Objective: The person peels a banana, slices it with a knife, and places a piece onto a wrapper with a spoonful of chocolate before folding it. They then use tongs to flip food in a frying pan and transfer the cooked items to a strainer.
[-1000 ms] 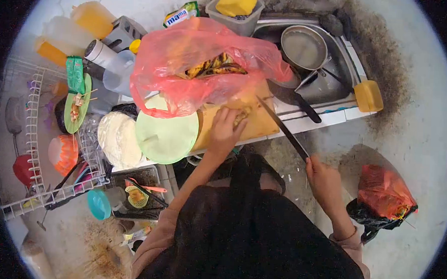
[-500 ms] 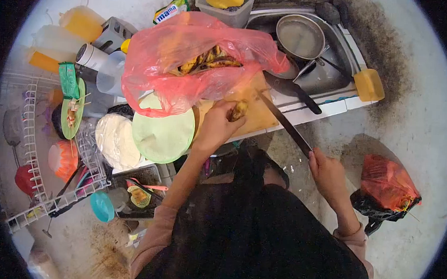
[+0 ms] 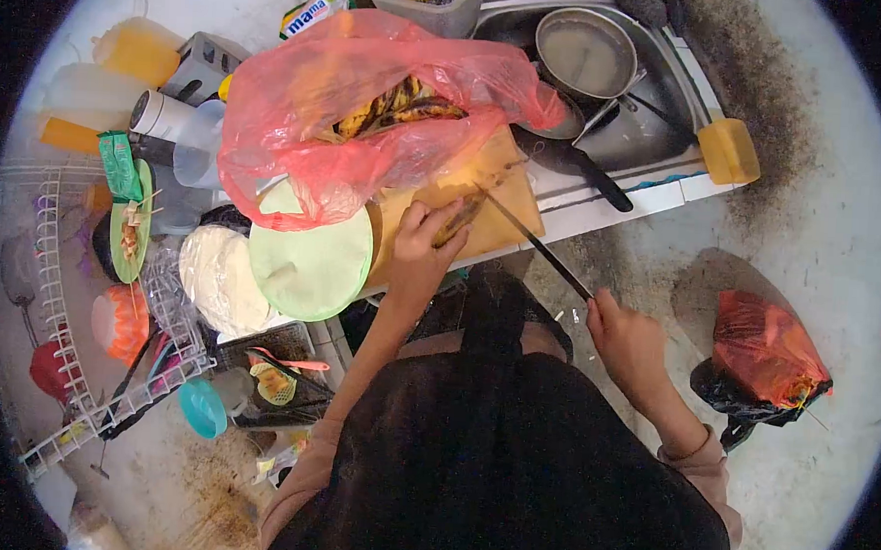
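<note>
My left hand (image 3: 424, 250) is closed around a dark-spotted banana (image 3: 460, 220), holding it against the yellowish cutting board (image 3: 519, 205). In my right hand (image 3: 626, 344) is a long knife (image 3: 540, 242), gripped at its handle, which my fingers mostly hide. The blade slants up to the left, its tip at the far end of the banana; whether it touches is too small to tell. Behind the board a pink plastic bag (image 3: 280, 121) lies spread open, with several ripe bananas (image 3: 399, 108) inside. Beside my left forearm is a light green plate (image 3: 328, 270).
A metal sink (image 3: 668, 137) at the back right holds a pan (image 3: 586, 53). A black-handled pan (image 3: 602, 181) lies at the counter edge. Round pale wrappers (image 3: 222, 280) and a white rack (image 3: 57, 278) are at left. A red-and-black bag (image 3: 766, 353) sits on the floor.
My left hand has come down and left, with the banana now lying along the board. The knife has shifted left and its tip has moved to the banana's end.
</note>
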A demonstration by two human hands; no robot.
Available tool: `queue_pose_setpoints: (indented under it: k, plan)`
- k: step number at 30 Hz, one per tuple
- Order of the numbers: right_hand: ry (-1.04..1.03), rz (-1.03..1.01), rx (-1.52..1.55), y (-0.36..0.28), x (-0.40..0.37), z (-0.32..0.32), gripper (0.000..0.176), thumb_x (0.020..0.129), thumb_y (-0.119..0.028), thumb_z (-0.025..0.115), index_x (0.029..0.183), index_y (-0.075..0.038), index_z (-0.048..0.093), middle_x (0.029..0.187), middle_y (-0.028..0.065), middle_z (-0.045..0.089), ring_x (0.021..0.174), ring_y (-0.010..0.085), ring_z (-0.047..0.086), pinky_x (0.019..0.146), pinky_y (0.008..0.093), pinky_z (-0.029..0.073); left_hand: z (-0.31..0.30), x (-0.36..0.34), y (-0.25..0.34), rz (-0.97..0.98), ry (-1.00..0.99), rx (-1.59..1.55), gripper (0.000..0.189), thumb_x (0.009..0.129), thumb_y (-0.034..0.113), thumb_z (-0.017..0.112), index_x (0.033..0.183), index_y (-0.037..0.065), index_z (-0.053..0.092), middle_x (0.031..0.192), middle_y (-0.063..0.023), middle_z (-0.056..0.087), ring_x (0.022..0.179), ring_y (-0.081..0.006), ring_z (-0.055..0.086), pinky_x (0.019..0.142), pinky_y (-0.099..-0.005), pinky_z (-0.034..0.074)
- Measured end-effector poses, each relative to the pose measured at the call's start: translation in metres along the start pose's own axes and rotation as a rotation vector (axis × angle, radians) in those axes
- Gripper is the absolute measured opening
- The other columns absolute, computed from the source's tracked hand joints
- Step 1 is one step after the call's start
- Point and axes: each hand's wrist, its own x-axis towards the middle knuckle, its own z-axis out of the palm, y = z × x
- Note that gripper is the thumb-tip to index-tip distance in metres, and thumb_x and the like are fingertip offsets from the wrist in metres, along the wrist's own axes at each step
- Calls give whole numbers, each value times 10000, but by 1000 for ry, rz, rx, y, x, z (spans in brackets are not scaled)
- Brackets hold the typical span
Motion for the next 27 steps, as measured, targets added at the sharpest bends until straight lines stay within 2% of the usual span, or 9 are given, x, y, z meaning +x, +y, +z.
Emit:
queue_pose_setpoints:
  k: [4, 10, 13, 16, 19, 22, 25, 27]
  plan:
    - [-67, 22, -15, -2, 0, 4, 177, 870, -284, 468, 808, -118, 463, 508, 147, 543, 475, 344, 570, 414, 458, 448, 1, 1, -2, -6, -39, 28, 378, 642, 73, 723, 1007, 54, 629, 758, -93, 472, 690, -235, 515, 638, -331, 444]
    - [-103, -65, -19, 11, 17, 4, 165, 872, -274, 459, 832, -115, 481, 520, 170, 543, 505, 362, 576, 434, 479, 452, -1, 3, -2, -28, -71, -7, 371, 650, 79, 718, 1009, 58, 624, 787, -100, 495, 736, -255, 528, 658, -338, 453]
    - [-175, 18, -17, 6, 23, -1, 193, 883, -273, 442, 839, -92, 494, 559, 190, 553, 553, 375, 585, 486, 488, 461, -4, 3, -2, 23, -52, -3, 359, 651, 67, 709, 997, 53, 615, 808, -103, 507, 756, -271, 536, 674, -348, 454]
    - [-167, -48, 238, 14, 28, 0, 240, 894, -278, 424, 816, -67, 508, 605, 196, 564, 589, 391, 582, 531, 483, 461, -9, 1, 0, 18, 28, 121, 348, 672, 62, 675, 1003, 25, 575, 849, -127, 510, 793, -303, 529, 697, -370, 444]
    - [-411, 34, 657, 33, 39, 6, 268, 898, -282, 424, 795, -59, 532, 616, 189, 566, 592, 402, 570, 538, 476, 453, -15, 8, 0, -65, 41, 256, 341, 692, 75, 627, 1011, 3, 534, 895, -153, 506, 843, -331, 507, 755, -414, 411]
    - [-181, -72, 500, 30, 29, 7, 270, 889, -296, 445, 799, -63, 547, 605, 188, 561, 591, 396, 567, 529, 474, 444, -16, 15, -1, -26, -3, 360, 349, 707, 115, 597, 1020, -13, 511, 911, -173, 496, 872, -347, 487, 797, -452, 372]
    - [-99, -37, 223, 28, 15, -1, 268, 877, -314, 471, 815, -67, 553, 590, 186, 560, 584, 388, 566, 533, 474, 437, -22, 24, 10, 2, -36, 268, 317, 720, 137, 581, 1010, 16, 538, 928, -149, 520, 891, -326, 489, 821, -469, 353]
    - [-51, 25, 226, 34, 6, -10, 274, 869, -326, 484, 800, -68, 548, 587, 179, 562, 576, 385, 565, 532, 466, 438, -19, 31, 14, 84, -114, 317, 278, 743, 149, 571, 1001, 47, 555, 947, -120, 542, 912, -310, 499, 828, -462, 357]
